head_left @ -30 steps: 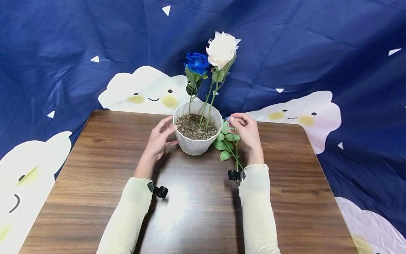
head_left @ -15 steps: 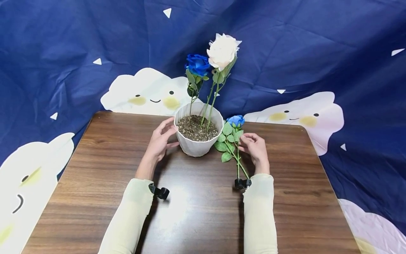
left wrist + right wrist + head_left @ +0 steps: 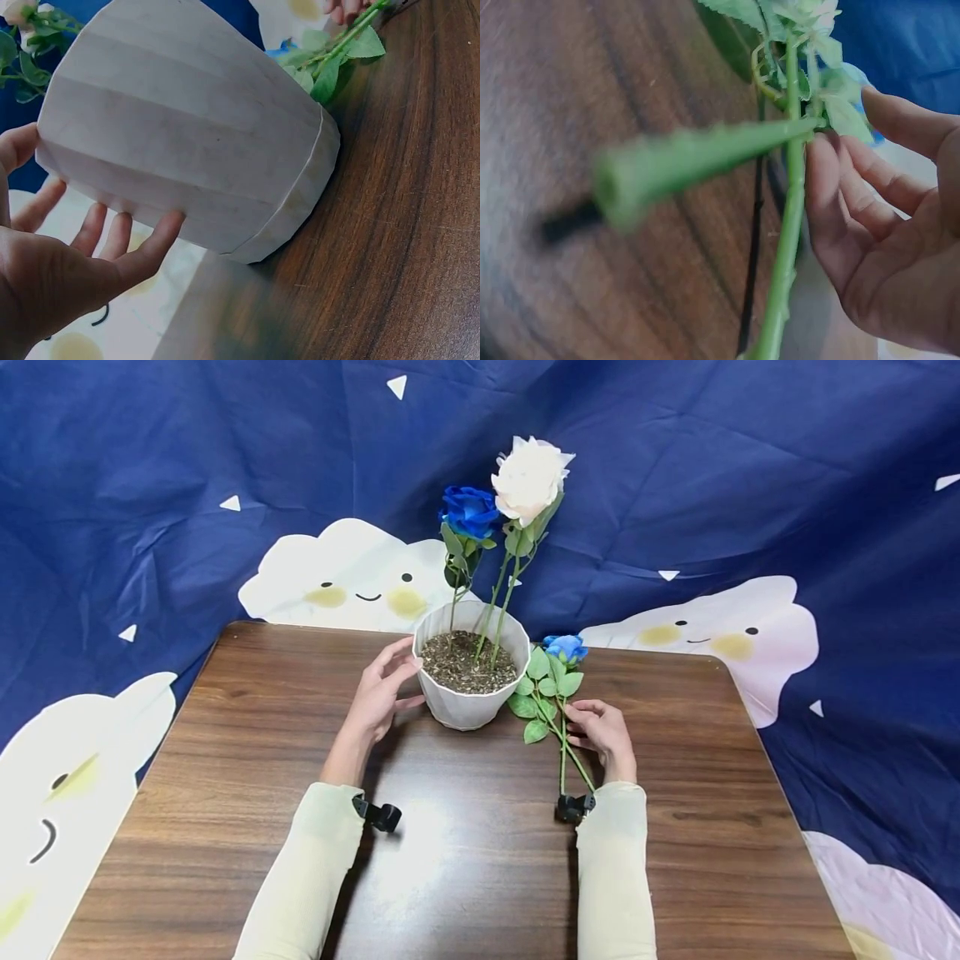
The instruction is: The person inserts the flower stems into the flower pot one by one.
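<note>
A white faceted flowerpot (image 3: 468, 703) of dark soil stands upright, holding a dark blue rose (image 3: 470, 512) and a white rose (image 3: 531, 481) on green stems. My left hand (image 3: 375, 697) touches the pot's left side; in the left wrist view its thumb and fingertips rest against the wall. Right of the pot lies a lighter blue rose (image 3: 566, 648) with green leaves (image 3: 538, 685) and two crossing green stems (image 3: 784, 247). My right hand (image 3: 606, 735) is beside these stems, its fingertips at them and its thumb apart in the right wrist view.
The brown wooden table (image 3: 450, 877) spreads out in front of the pot. Behind it hangs a dark blue cloth (image 3: 187, 435) with smiling white clouds (image 3: 360, 581). A small black camera sits at each wrist.
My right hand has moved from the lying blue rose's bloom down toward the body along the stems, uncovering the bloom. The bloom has shifted slightly right. My left hand has stayed at the pot.
</note>
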`<state>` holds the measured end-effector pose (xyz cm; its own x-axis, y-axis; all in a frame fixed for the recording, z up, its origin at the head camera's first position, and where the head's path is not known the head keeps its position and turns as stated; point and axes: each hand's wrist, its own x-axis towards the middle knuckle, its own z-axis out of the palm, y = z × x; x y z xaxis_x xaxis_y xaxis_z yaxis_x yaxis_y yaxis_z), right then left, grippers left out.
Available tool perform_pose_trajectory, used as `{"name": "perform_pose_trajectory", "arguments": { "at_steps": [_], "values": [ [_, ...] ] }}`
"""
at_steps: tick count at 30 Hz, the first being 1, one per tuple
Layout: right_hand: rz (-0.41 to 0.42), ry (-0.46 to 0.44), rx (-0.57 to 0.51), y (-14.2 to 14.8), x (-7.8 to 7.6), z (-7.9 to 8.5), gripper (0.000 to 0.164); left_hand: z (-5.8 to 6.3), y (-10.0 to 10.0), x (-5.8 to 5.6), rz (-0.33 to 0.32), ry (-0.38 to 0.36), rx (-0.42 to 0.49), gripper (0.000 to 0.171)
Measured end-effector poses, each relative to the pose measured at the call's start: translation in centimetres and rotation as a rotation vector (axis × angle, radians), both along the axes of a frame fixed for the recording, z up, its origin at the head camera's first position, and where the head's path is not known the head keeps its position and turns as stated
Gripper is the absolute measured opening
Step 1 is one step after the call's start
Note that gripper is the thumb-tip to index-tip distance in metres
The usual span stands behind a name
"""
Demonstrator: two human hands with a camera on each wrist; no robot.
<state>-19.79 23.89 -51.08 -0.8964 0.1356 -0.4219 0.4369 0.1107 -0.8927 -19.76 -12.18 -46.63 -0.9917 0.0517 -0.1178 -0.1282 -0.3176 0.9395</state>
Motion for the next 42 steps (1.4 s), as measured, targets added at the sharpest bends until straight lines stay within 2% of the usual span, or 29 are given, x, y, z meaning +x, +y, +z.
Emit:
{"name": "perform_pose_trajectory", "arguments": {
  "at_steps": [5, 8, 13, 16, 19, 26, 34, 38, 42],
  "values": [
    [0.034, -0.036, 0.052, 0.1, 0.3, -0.1, 0.045, 0.0, 0.0, 0.0, 0.000, 0.003, -0.001, 0.050],
    [0.063, -0.046, 0.068, 0.1, 0.3, -0.1, 0.049, 0.1, 0.0, 0.0, 0.000, 0.004, 0.002, 0.051],
    [0.113, -0.049, 0.091, -0.1, 0.2, -0.1, 0.044, 0.1, 0.0, 0.0, -0.004, 0.002, 0.002, 0.051],
    [0.115, -0.039, 0.086, -0.1, 0.3, 0.0, 0.039, 0.2, 0.1, 0.0, -0.004, -0.002, 0.004, 0.050],
    [0.090, -0.007, 0.039, 0.1, 0.5, 0.0, 0.040, 0.2, 0.1, 0.0, -0.008, -0.007, 0.006, 0.051],
    [-0.007, 0.054, -0.180, 0.6, 0.7, 0.4, 0.045, 0.3, 0.1, 0.0, -0.010, -0.012, 0.010, 0.051],
    [-0.056, 0.119, -0.332, 0.2, 0.7, 0.9, 0.022, 0.3, 0.1, 0.1, -0.008, -0.010, 0.001, 0.052],
    [-0.092, 0.201, -0.430, -0.4, 0.7, 0.9, 0.018, 0.3, 0.0, 0.1, -0.006, -0.009, -0.002, 0.052],
    [-0.135, 0.321, -0.522, -1.2, 0.7, 1.4, 0.020, 0.4, 0.1, 0.2, -0.003, -0.014, -0.003, 0.052]
  ]
}}
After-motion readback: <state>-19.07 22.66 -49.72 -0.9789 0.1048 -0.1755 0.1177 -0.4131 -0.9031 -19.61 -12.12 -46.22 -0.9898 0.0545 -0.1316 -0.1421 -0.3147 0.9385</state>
